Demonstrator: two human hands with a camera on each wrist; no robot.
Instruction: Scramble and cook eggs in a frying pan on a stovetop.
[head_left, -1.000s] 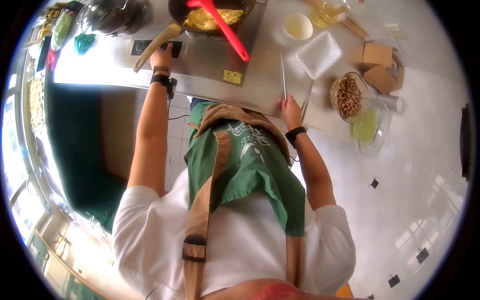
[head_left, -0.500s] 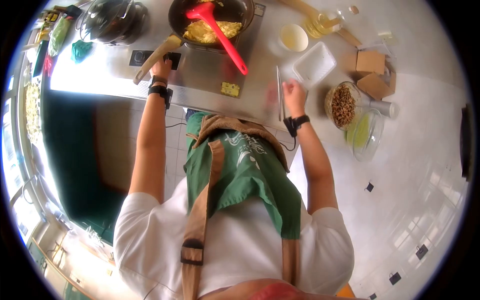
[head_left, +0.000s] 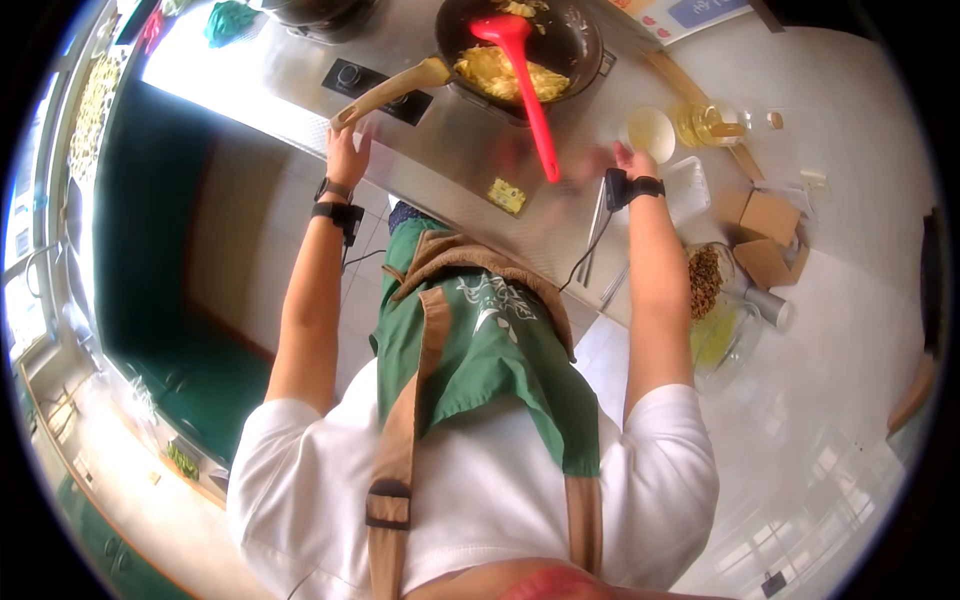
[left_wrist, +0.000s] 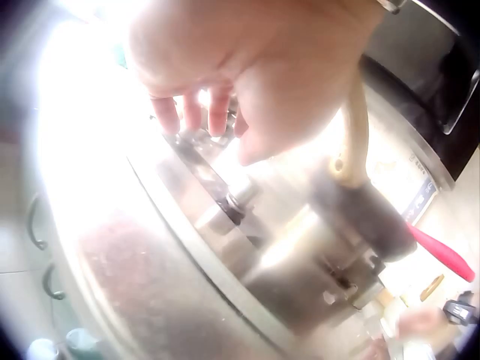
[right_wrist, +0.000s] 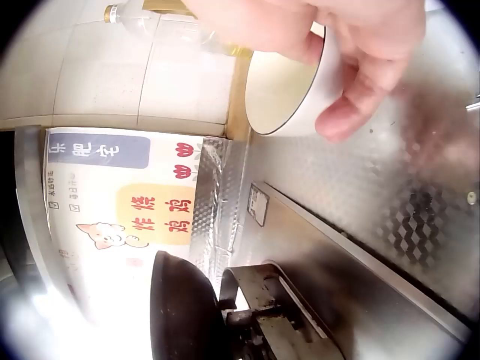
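Note:
My right hand (head_left: 637, 165) is at the near side of a white bowl (head_left: 652, 133). In the right wrist view its fingers (right_wrist: 352, 112) pinch the bowl's rim, one inside and another outside. My left hand (head_left: 347, 158) hangs with loosely curled fingers at the stove's front edge, just below the end of the beige handle (head_left: 385, 95). That handle belongs to a dark frying pan (head_left: 590, 50) on the stove. Cooked egg (head_left: 500, 72) lies in it, and a red spatula (head_left: 530, 90) rests across it. Thin metal chopsticks (head_left: 593, 232) lie on the counter near my right wrist.
Right of the bowl are an oil bottle (head_left: 720, 125), a white tray (head_left: 688, 190) and an open cardboard box (head_left: 770, 235). Glass bowls with brown bits (head_left: 704, 278) and something green (head_left: 712, 330) stand behind my right forearm. A dark pot (head_left: 315, 15) stands at upper left.
My right hand has let go of the metal chopsticks, moved forward and taken the white bowl's rim. My left hand has come back from the stove knob. The head view has turned.

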